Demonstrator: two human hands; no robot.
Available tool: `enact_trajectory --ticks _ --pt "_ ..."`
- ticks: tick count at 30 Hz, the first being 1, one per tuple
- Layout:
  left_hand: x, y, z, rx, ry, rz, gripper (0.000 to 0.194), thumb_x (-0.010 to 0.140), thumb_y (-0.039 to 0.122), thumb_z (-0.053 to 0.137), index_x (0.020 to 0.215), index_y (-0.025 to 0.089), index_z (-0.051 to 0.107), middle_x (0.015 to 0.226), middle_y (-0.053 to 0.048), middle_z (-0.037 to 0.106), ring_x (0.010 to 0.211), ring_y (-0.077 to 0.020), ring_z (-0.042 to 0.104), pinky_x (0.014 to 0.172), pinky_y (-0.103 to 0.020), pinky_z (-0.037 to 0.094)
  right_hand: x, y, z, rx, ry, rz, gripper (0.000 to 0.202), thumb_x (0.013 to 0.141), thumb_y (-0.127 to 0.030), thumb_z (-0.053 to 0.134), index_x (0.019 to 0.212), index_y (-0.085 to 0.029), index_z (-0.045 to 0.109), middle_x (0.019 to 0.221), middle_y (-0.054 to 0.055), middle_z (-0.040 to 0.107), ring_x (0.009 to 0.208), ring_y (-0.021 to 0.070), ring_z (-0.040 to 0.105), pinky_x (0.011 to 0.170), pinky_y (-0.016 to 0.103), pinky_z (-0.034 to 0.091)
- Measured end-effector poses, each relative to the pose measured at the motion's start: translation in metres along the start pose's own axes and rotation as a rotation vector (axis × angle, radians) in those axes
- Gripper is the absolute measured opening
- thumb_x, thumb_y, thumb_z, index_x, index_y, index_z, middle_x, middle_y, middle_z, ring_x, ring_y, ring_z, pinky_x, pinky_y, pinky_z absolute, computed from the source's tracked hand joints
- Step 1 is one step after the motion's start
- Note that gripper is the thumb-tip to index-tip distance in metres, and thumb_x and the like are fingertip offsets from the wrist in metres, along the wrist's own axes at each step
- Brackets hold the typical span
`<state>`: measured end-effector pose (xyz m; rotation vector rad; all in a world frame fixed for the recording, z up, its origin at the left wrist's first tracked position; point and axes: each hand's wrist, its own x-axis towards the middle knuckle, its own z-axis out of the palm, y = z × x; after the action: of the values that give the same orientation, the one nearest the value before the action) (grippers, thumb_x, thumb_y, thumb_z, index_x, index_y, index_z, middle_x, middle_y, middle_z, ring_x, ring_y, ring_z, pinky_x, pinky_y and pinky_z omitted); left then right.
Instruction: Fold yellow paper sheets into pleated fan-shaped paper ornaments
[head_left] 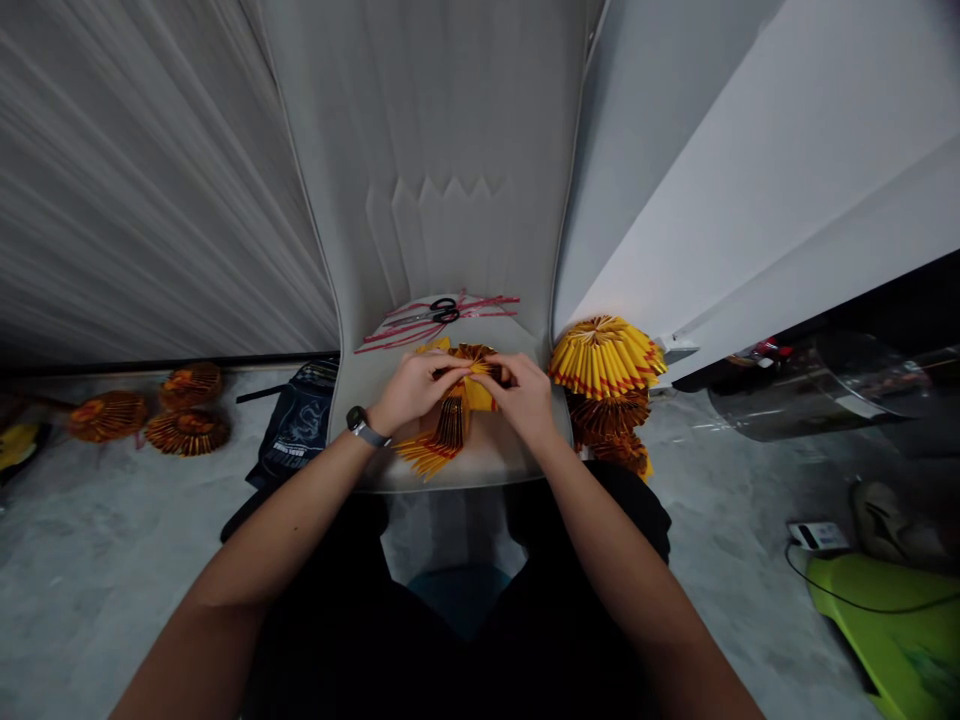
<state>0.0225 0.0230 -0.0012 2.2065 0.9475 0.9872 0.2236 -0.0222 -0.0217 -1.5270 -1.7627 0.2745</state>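
Over the seat of a grey chair (450, 230), my left hand (421, 388) and my right hand (523, 388) meet, thumbs close together. Both pinch a pleated fan of yellow and gold paper (453, 425), whose folds hang down toward the seat's front edge. More gold pleats show just beyond my fingertips. A watch (367, 427) is on my left wrist. Behind my hands, black-handled scissors (444, 311) lie on the seat among several pink-red strips (487, 302). My fingers partly cover the paper's upper part.
Pleated yellow paper rosettes (606, 355) are stacked right of the chair. More gold rosettes (187, 430) lie on the floor at left, near a dark bag (296, 420). A white wall (750, 150) stands at right; a green plastic object (885, 610) sits lower right, with a cable across it.
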Motion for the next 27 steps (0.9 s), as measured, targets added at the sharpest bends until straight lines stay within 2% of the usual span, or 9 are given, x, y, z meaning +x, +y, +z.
enact_trajectory --ticks 2,6,10,13,16,19,21,24,27 --pt "0.0 0.0 0.001 0.008 0.004 0.002 0.024 0.097 0.036 0.061 0.106 0.023 0.078 0.101 -0.006 0.079 0.087 -0.0202 0.074 0.081 -0.032 0.058 0.002 0.001 -0.004 0.032 0.008 0.01 0.04 0.09 -0.054 0.068 0.111 -0.02 0.073 0.088 0.004 0.064 0.079 0.017 0.06 0.077 0.028 0.05" --pt "0.001 -0.002 0.001 0.014 0.018 0.013 0.022 0.097 0.035 0.061 0.105 0.023 0.078 0.103 -0.006 0.079 0.089 -0.02 0.075 0.084 -0.032 0.058 0.002 0.004 -0.018 0.009 -0.155 -0.138 0.054 0.079 -0.049 0.081 0.123 -0.023 0.067 0.112 0.008 0.061 0.103 0.0228 0.06 0.095 0.035 0.048" --pt "0.001 -0.002 0.001 0.026 0.011 0.031 0.023 0.096 0.035 0.062 0.105 0.021 0.078 0.102 -0.006 0.079 0.089 -0.0196 0.075 0.084 -0.03 0.057 -0.002 0.011 -0.024 -0.075 -0.185 -0.141 0.056 0.082 -0.036 0.078 0.135 -0.026 0.061 0.124 0.01 0.056 0.116 0.0272 0.055 0.104 0.043 0.045" --pt "0.001 -0.001 0.001 0.052 0.003 0.06 0.023 0.097 0.034 0.062 0.107 0.02 0.077 0.101 -0.007 0.079 0.089 -0.0193 0.075 0.083 -0.029 0.057 -0.002 0.018 -0.02 -0.077 -0.147 -0.136 0.047 0.086 -0.031 0.074 0.131 -0.025 0.063 0.118 0.01 0.058 0.112 0.0275 0.057 0.101 0.043 0.047" --pt "0.002 0.001 0.003 0.073 0.009 0.081 0.022 0.097 0.032 0.061 0.108 0.021 0.077 0.103 -0.007 0.079 0.091 -0.0191 0.075 0.083 -0.029 0.058 -0.002 0.016 -0.019 -0.091 -0.105 -0.137 0.045 0.087 -0.033 0.072 0.131 -0.025 0.062 0.115 0.01 0.06 0.11 0.0278 0.058 0.1 0.045 0.048" --pt "0.003 0.002 0.004 0.08 0.022 0.086 0.021 0.097 0.031 0.061 0.107 0.02 0.077 0.103 -0.007 0.079 0.091 -0.0192 0.075 0.083 -0.03 0.058 -0.011 0.0 -0.023 -0.063 -0.03 -0.175 0.04 0.09 -0.039 0.068 0.127 -0.023 0.064 0.118 0.012 0.061 0.11 0.027 0.059 0.1 0.044 0.049" --pt "0.004 0.002 0.005 0.071 0.026 0.091 0.021 0.097 0.03 0.061 0.107 0.02 0.077 0.104 -0.007 0.079 0.092 -0.0194 0.075 0.084 -0.031 0.058 -0.023 -0.015 -0.023 0.011 -0.025 -0.203 0.025 0.095 -0.041 0.061 0.111 -0.023 0.068 0.107 0.01 0.066 0.103 0.0232 0.063 0.094 0.038 0.051" --pt "0.004 0.003 0.004 0.053 0.017 0.083 0.021 0.097 0.03 0.061 0.106 0.021 0.077 0.105 -0.007 0.079 0.092 -0.0191 0.075 0.085 -0.031 0.058 -0.045 -0.03 -0.016 0.117 -0.202 -0.164 0.018 0.098 -0.039 0.058 0.096 -0.022 0.065 0.081 0.002 0.068 0.074 0.0152 0.065 0.073 0.027 0.051" --pt "0.004 0.004 0.003 0.051 0.007 0.069 0.021 0.096 0.032 0.062 0.106 0.021 0.077 0.105 -0.006 0.079 0.092 -0.0194 0.075 0.085 -0.031 0.058 -0.059 -0.026 -0.005 0.178 -0.369 -0.069 0.021 0.094 -0.034 0.065 0.11 -0.022 0.059 0.083 -0.001 0.069 0.07 0.0136 0.065 0.066 0.024 0.049"
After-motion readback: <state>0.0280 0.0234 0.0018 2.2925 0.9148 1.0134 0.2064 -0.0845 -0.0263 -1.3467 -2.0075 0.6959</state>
